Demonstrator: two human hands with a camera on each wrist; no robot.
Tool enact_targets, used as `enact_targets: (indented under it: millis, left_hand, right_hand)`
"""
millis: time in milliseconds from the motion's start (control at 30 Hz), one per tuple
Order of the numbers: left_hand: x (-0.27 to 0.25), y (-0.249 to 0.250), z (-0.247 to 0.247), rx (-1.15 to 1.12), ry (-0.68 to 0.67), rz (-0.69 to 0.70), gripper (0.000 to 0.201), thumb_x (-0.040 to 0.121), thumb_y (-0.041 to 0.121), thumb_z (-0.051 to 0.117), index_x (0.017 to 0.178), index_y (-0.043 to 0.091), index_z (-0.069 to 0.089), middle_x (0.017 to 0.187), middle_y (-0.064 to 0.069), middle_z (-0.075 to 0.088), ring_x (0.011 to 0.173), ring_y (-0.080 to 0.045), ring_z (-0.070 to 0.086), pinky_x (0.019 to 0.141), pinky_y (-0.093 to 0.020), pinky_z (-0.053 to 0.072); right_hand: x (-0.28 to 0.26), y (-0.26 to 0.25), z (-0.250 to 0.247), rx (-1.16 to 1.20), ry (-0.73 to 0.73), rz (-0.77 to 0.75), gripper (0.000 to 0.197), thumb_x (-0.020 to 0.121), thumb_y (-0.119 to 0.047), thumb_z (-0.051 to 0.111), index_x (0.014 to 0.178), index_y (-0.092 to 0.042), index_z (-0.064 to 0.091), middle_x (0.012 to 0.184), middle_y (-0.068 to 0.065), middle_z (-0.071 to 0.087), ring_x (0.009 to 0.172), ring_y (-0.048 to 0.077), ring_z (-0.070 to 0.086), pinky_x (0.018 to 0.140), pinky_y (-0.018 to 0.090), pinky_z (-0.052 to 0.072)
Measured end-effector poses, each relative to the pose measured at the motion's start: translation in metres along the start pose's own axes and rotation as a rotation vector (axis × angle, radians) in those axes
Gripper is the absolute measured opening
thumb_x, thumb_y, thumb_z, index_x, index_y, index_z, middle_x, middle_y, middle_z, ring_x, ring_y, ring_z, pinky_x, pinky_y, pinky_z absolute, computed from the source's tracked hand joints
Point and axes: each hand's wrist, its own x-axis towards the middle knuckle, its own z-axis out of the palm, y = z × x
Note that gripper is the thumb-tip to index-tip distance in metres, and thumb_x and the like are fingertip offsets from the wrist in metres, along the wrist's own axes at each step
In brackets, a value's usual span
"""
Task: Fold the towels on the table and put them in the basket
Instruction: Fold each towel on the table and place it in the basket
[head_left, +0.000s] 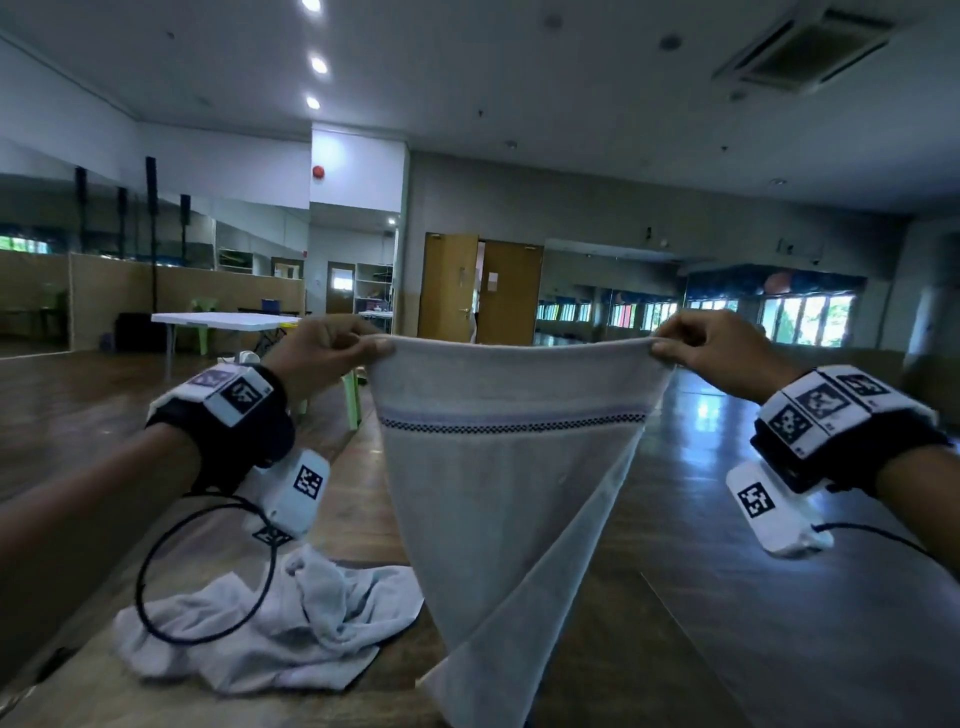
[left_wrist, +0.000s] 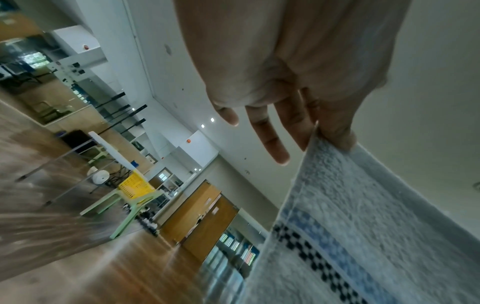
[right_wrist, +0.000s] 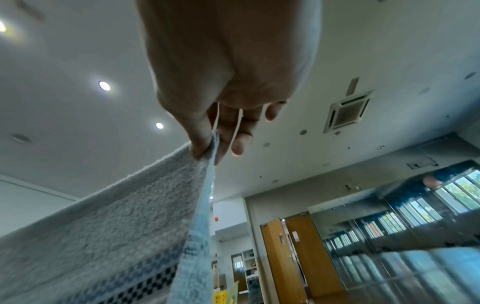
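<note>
A pale grey towel (head_left: 498, 467) with a blue and black checked stripe hangs in the air in front of me, stretched by its top edge. My left hand (head_left: 337, 348) pinches the top left corner, and my right hand (head_left: 701, 348) pinches the top right corner. The left wrist view shows the thumb (left_wrist: 335, 131) pressed on the towel (left_wrist: 363, 226) corner with the other fingers straight. In the right wrist view the thumb (right_wrist: 200, 139) and forefinger clamp the towel (right_wrist: 116, 226) corner. A second towel (head_left: 270, 623) lies crumpled on the wooden table (head_left: 675, 649) at the lower left. A yellow basket (left_wrist: 135, 187) sits on a green chair.
A white folding table (head_left: 223, 319) stands farther back on the left. A green chair (head_left: 350, 395) shows just behind my left hand. Wooden doors (head_left: 483, 291) are at the back, with windows (head_left: 805, 317) on the right. Wrist cables (head_left: 208, 571) loop over the crumpled towel.
</note>
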Motion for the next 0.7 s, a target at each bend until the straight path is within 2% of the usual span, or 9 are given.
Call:
enact_targets:
  millis: [67, 133, 200, 300, 400, 467, 533, 567, 700]
  left_hand:
    - [0.007, 0.025, -0.021, 0.033, 0.031, 0.053, 0.007, 0.088, 0.023, 0.057, 0.086, 0.017, 0.059, 0.089, -0.007, 0.064, 0.082, -0.017, 0.062, 0.063, -0.02, 0.053]
    - [0.01, 0.047, -0.041, 0.035, 0.066, 0.051, 0.01, 0.088, 0.025, 0.059, 0.085, 0.015, 0.059, 0.088, -0.011, 0.066, 0.082, -0.022, 0.063, 0.064, -0.023, 0.056]
    - [0.011, 0.066, -0.058, 0.116, 0.106, 0.051, 0.018, 0.087, 0.029, 0.06, 0.089, 0.011, 0.061, 0.089, -0.012, 0.066, 0.082, -0.024, 0.06, 0.066, -0.031, 0.052]
    - [0.011, 0.092, -0.079, 0.232, 0.156, 0.08, 0.022, 0.087, 0.03, 0.06, 0.092, 0.008, 0.062, 0.088, -0.014, 0.065, 0.081, -0.023, 0.056, 0.063, -0.024, 0.043]
    - [0.01, 0.112, -0.094, 0.305, 0.187, 0.044, 0.017, 0.087, 0.034, 0.059, 0.082, 0.018, 0.06, 0.079, -0.003, 0.062, 0.08, -0.021, 0.055, 0.055, -0.02, 0.043]
    - [0.015, 0.121, -0.101, 0.339, 0.208, 0.051, 0.02, 0.088, 0.033, 0.058, 0.089, 0.014, 0.061, 0.081, -0.003, 0.061, 0.077, -0.015, 0.057, 0.054, -0.018, 0.042]
    - [0.024, 0.128, -0.106, 0.331, 0.24, 0.085, 0.026, 0.09, 0.027, 0.057, 0.1, 0.003, 0.061, 0.085, -0.008, 0.06, 0.056, 0.005, 0.057, 0.044, -0.009, 0.041]
    - [0.029, 0.133, -0.108, 0.323, 0.26, 0.095, 0.027, 0.09, 0.024, 0.056, 0.102, 0.0, 0.06, 0.082, -0.007, 0.058, 0.049, 0.008, 0.055, 0.042, -0.006, 0.04]
    - [0.055, 0.128, -0.109, 0.336, 0.259, 0.038, 0.024, 0.09, 0.028, 0.057, 0.099, 0.005, 0.059, 0.077, 0.003, 0.054, 0.059, 0.002, 0.051, 0.047, -0.009, 0.037]
  right_hand:
    - [0.006, -0.017, -0.023, 0.0, 0.02, -0.034, 0.004, 0.086, -0.017, 0.064, 0.088, -0.013, 0.064, 0.086, 0.013, 0.067, 0.079, 0.027, 0.061, 0.064, 0.025, 0.045]
    - [0.013, -0.03, -0.044, -0.01, 0.041, -0.063, 0.005, 0.086, -0.017, 0.064, 0.089, -0.014, 0.064, 0.088, 0.014, 0.067, 0.084, 0.03, 0.063, 0.072, 0.03, 0.047]
    - [0.016, -0.042, -0.063, -0.021, 0.044, -0.089, 0.006, 0.086, -0.017, 0.064, 0.091, -0.013, 0.065, 0.09, 0.014, 0.068, 0.088, 0.032, 0.064, 0.08, 0.037, 0.048]
    - [0.02, -0.055, -0.085, -0.018, 0.032, -0.103, 0.002, 0.086, -0.018, 0.065, 0.087, -0.017, 0.064, 0.088, 0.01, 0.069, 0.089, 0.033, 0.064, 0.086, 0.043, 0.049]
    - [0.026, -0.064, -0.102, -0.013, 0.049, -0.117, 0.008, 0.084, -0.022, 0.066, 0.079, -0.028, 0.062, 0.083, 0.001, 0.068, 0.084, 0.029, 0.063, 0.091, 0.049, 0.048]
    - [0.032, -0.07, -0.112, -0.009, 0.066, -0.127, 0.006, 0.084, -0.023, 0.066, 0.081, -0.027, 0.063, 0.082, 0.0, 0.068, 0.081, 0.027, 0.062, 0.091, 0.049, 0.048]
    - [0.039, -0.075, -0.119, -0.012, 0.088, -0.148, 0.005, 0.085, -0.022, 0.064, 0.09, -0.02, 0.064, 0.082, 0.003, 0.067, 0.081, 0.026, 0.061, 0.089, 0.045, 0.048]
    - [0.043, -0.077, -0.122, -0.013, 0.101, -0.157, 0.011, 0.086, -0.022, 0.064, 0.095, -0.016, 0.065, 0.084, 0.006, 0.067, 0.082, 0.025, 0.06, 0.089, 0.043, 0.047]
    - [0.068, -0.073, -0.112, -0.009, 0.136, -0.147, 0.012, 0.086, -0.021, 0.064, 0.097, -0.016, 0.064, 0.087, 0.01, 0.066, 0.084, 0.025, 0.061, 0.089, 0.04, 0.047]
